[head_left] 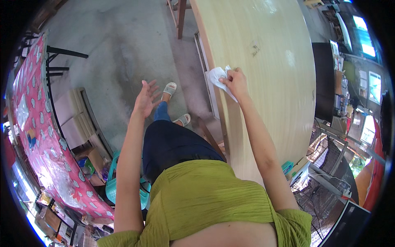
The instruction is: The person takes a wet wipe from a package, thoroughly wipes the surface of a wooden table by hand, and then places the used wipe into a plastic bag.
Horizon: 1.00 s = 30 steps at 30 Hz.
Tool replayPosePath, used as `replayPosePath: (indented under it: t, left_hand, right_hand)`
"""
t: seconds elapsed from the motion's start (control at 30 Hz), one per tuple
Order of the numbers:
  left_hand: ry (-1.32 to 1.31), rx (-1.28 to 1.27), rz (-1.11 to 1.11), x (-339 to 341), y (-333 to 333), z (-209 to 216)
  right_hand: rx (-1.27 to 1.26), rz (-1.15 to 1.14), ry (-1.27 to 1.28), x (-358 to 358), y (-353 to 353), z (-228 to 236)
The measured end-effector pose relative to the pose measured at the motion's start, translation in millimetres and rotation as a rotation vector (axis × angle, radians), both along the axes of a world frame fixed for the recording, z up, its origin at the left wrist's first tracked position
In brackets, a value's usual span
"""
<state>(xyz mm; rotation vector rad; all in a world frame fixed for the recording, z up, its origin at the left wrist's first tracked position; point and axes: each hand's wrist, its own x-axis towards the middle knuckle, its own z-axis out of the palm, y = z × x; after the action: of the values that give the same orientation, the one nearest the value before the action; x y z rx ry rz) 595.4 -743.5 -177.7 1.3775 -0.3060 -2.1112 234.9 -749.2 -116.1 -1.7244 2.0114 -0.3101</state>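
One white cloth point(215, 77), clamped in the right hand point(236, 83), laps the left edge of the counter point(273, 103), long axis slanting roughly along it, tail pointing toward the person point(201, 185), while the left hand point(145, 99) spreads its fingers above the floor point(119, 53).

Crumpled, soft matt white wipe point(215, 75) in the person's right hand point(236, 83), paper or cloth unclear, smooth glossy wood-grain tabletop point(275, 107) beneath the grip, rough-looking matt grey floor point(111, 37) left of it, shiny plastic-looking pink table cover point(38, 110) farther left, crinkled green cloth top point(199, 181) nearer the body.
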Motion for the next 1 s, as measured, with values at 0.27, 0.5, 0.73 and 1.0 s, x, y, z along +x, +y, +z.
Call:
replayPosePath:
  t: [0.27,0.5,0.73,1.0]
  left_hand:
    - [-0.071,-0.043,0.033,-1.4,-13.8,0.3]
    - [0.099,-0.124,-0.065,-23.5,-35.1,20.4]
    - [-0.052,-0.050,0.011,23.3,-18.5,2.8]
    - [-0.318,0.089,0.156,105.7,43.4,-44.2]
  right_hand:
    - [0.029,-0.046,0.011,5.8,30.6,5.9]
    - [0.061,0.023,-0.015,7.1,45.5,-2.1]
    - [-0.015,-0.020,-0.028,16.1,-11.7,8.2]
    - [0.035,0.008,-0.003,-0.7,59.7,3.2]
